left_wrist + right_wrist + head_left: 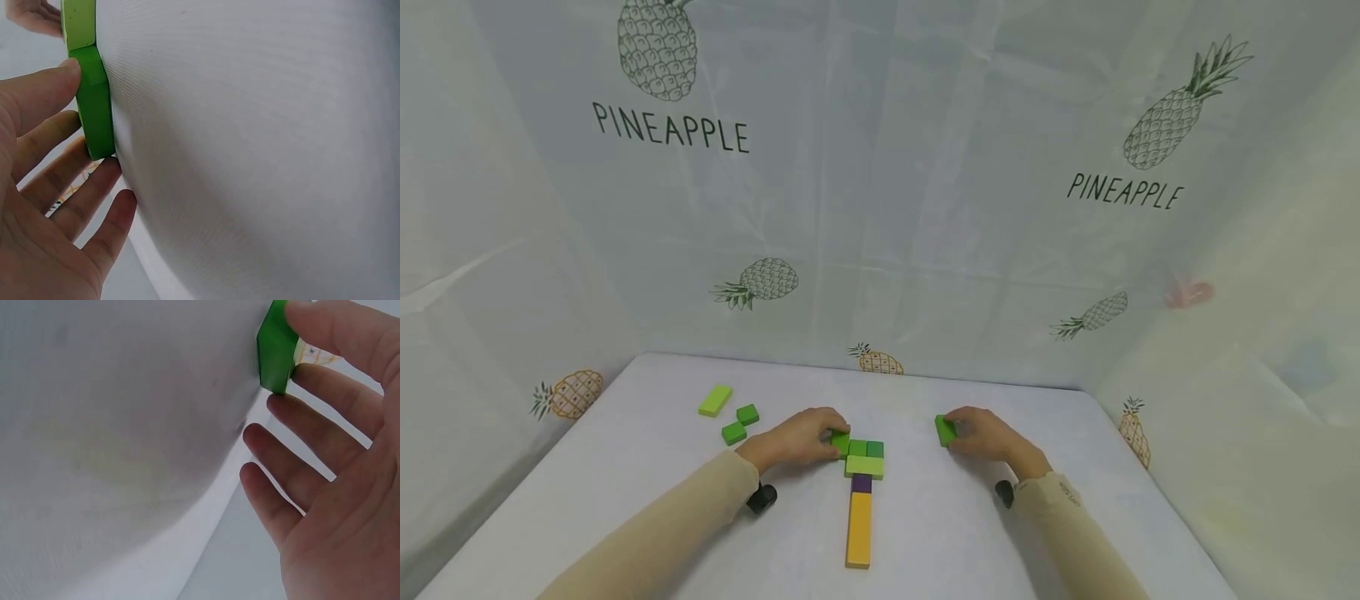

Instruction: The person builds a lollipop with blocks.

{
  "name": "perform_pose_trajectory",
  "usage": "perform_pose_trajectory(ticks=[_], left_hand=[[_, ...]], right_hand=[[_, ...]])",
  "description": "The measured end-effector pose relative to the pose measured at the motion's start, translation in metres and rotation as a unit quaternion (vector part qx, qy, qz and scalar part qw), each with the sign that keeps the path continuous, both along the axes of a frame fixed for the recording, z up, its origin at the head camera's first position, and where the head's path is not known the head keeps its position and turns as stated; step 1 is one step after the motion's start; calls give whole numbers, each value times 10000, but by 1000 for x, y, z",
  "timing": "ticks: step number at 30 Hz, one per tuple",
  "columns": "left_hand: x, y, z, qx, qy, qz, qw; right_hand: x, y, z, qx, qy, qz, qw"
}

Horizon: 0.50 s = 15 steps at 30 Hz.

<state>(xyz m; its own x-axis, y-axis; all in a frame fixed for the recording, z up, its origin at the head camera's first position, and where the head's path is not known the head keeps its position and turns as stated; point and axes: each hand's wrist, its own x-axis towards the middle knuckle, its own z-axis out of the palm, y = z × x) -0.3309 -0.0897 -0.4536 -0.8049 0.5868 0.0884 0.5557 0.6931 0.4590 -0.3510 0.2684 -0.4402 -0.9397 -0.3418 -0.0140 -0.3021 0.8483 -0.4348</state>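
Observation:
My left hand (797,437) pinches a green block (841,443) between thumb and fingers, at the left end of a short row. Beside it in that row are a green block (857,448) and a darker green one (875,450). Just below lies a light green block (865,467), followed by a small purple block (862,483) and a long orange-yellow block (859,533). Off to the right, my right hand (988,435) holds another green block (277,350) by thumb and fingertips, close to the white tabletop. Its remaining fingers are spread in the right wrist view.
On the left of the table (625,467) lie a light green block (715,400) and two small green blocks, one (747,414) behind the other (733,432). A pale curtain (880,208) printed with pineapples rises along the back and sides.

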Motion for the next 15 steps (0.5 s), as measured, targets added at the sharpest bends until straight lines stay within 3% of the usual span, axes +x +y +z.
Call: perform_pose_trajectory(ticks=[5, 15], left_hand=[[1, 0, 1, 35, -35, -26, 10000], [0, 0, 2, 48, 11, -80, 10000]], right_hand=[[8, -10, 0, -266, 54, 142, 9995], [21, -42, 0, -35, 212, 698, 9973]])
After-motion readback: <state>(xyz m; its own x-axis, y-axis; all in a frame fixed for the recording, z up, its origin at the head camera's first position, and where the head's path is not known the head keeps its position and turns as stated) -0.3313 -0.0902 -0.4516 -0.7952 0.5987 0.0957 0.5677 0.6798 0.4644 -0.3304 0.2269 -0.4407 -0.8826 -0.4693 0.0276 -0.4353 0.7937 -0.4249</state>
